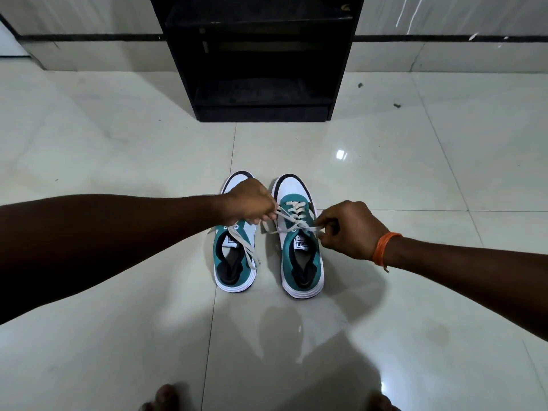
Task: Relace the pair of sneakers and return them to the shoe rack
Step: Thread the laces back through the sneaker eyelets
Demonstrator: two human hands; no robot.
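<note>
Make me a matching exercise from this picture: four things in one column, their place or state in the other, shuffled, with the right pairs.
Things:
1. left hand
2. right sneaker
3. shoe rack
4. orange thread band

Places or states:
A. stands by the wall, shelves bare
B. tied round the right wrist
C. pinches a lace end above the left sneaker
D. on the floor, laces pulled both ways

Pairs: 1-C, 2-D, 3-A, 4-B
</note>
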